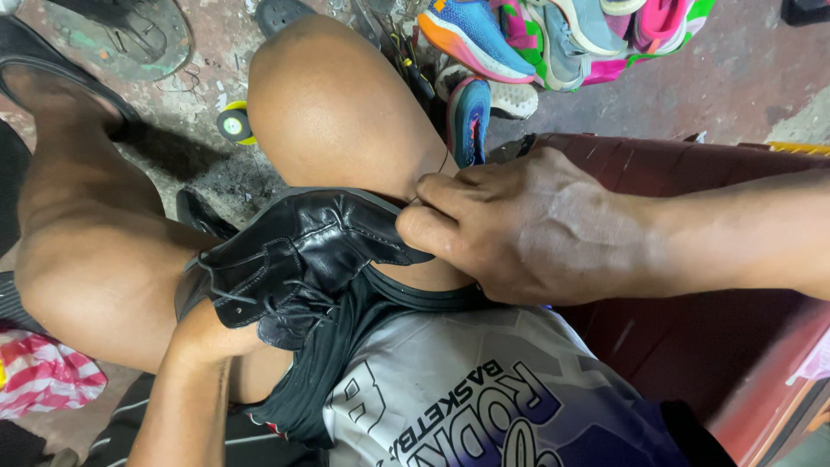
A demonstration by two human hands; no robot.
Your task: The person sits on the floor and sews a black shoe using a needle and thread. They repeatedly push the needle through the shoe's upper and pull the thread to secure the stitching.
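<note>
One black leather shoe (pixel 298 259), shiny and wrinkled, with thin laces, in the middle of the frame across a bare thigh. Left hand (pixel 203 333) tucked inside the shoe at lower left, hidden, so cannot tell how open. Right hand (pixel 510 225) curled tight, fingertips pinching a thin thread (pixel 432 177) at the shoe's edge. Bright, soft sneakers (pixel 519 43) piled at the top right.

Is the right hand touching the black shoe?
Touching. The head view shows the right hand with fingertips pinching the edge of the black leather shoe.
</note>
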